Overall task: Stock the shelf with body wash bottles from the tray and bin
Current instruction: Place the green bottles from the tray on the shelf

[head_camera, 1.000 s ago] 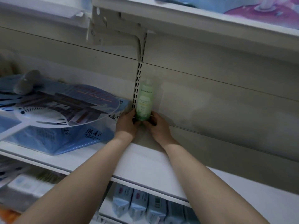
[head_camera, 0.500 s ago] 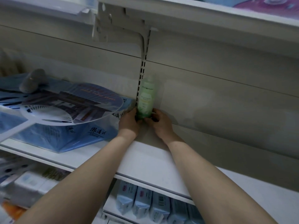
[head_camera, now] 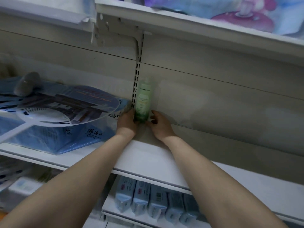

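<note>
Both my hands hold green bottle [head_camera: 143, 102] upright at shelf [head_camera: 144, 155] back: left hand [head_camera: 126, 122] and right hand [head_camera: 160, 124] gripping base.

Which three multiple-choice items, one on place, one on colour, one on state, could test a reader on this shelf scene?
1. Where does the green plastic body wash bottle stand?
A. at the back of the white shelf, by the slotted upright
B. on the lower shelf
C. on the blue package

2. What colour is the bottle?
A. red
B. green
C. black

3. How is the bottle?
A. lying flat
B. upside down
C. upright, left hand and right hand at its base

Key: 1 A, it is against the back panel; 2 B, its body is green; 3 C, it stands with its cap up.
</note>
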`<state>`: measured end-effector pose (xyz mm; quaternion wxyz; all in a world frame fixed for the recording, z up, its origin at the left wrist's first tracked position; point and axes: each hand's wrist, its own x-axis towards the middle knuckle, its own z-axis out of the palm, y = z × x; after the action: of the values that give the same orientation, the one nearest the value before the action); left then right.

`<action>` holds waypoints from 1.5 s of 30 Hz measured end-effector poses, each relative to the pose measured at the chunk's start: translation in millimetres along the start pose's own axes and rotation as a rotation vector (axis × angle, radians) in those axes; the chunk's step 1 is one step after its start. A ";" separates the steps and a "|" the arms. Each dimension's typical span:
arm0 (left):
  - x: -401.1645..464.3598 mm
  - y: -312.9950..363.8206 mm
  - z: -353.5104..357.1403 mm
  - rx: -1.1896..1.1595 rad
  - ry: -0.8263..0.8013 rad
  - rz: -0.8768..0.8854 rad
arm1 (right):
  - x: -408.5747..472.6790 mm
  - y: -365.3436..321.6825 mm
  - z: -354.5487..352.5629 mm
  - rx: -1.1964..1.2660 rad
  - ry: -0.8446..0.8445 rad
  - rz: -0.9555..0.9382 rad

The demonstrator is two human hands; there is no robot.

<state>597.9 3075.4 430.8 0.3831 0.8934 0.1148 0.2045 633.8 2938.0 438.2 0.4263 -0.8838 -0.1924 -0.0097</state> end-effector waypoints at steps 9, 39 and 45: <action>-92.6 49.5 -10.6 -0.251 0.051 -0.003 | -83.2 1.5 -62.4 0.077 0.019 -0.010; -463.1 -115.7 192.5 -0.185 -0.462 -0.586 | -410.0 285.1 76.9 -0.035 -0.506 0.583; -486.2 -168.4 243.0 -0.089 -0.596 -0.657 | -416.9 329.8 120.0 -0.101 -0.559 0.727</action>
<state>267.2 2859.0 21.4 0.4822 0.8120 0.2685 -0.1897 345.1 2705.0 39.1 0.2899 -0.8823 0.0233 0.3700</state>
